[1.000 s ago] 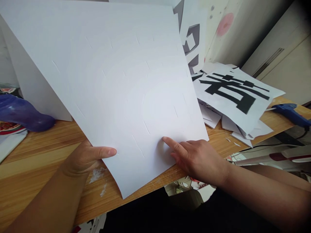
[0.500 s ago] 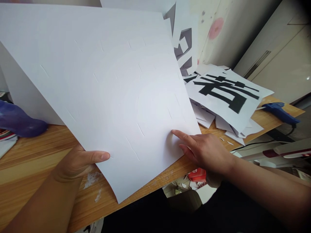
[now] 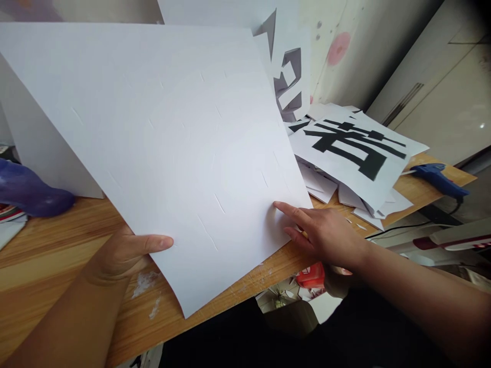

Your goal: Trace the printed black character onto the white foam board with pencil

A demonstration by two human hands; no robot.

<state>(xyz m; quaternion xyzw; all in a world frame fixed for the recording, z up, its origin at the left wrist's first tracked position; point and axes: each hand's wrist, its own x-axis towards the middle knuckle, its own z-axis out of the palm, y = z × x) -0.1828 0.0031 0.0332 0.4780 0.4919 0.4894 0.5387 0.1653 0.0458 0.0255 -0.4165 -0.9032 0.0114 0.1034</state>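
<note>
A large white sheet [image 3: 172,148], stiff like card or foam board, tilts up in front of me, with several thin cut-like lines across it. My left hand [image 3: 130,250] grips its lower left edge, thumb on top and the other fingers hidden underneath. At the lower right corner, my right hand [image 3: 326,230] rests with its index finger stretched out and touching the sheet. Its thumb lies apart, close to the edge, and the remaining fingers are mostly out of sight.
Paper with a black printed character [image 3: 345,143] tops a pile of white offcuts. A blue glue gun [image 3: 437,179] lies at the wooden table's [image 3: 76,245] right end. Behind stands a white board with cut-out shapes [image 3: 291,76]. A purple object [image 3: 34,189] is at left.
The sheet's far edge has tipped down slightly. My right index fingertip stays on nearly the same spot, and the left hand's grip looks unchanged.
</note>
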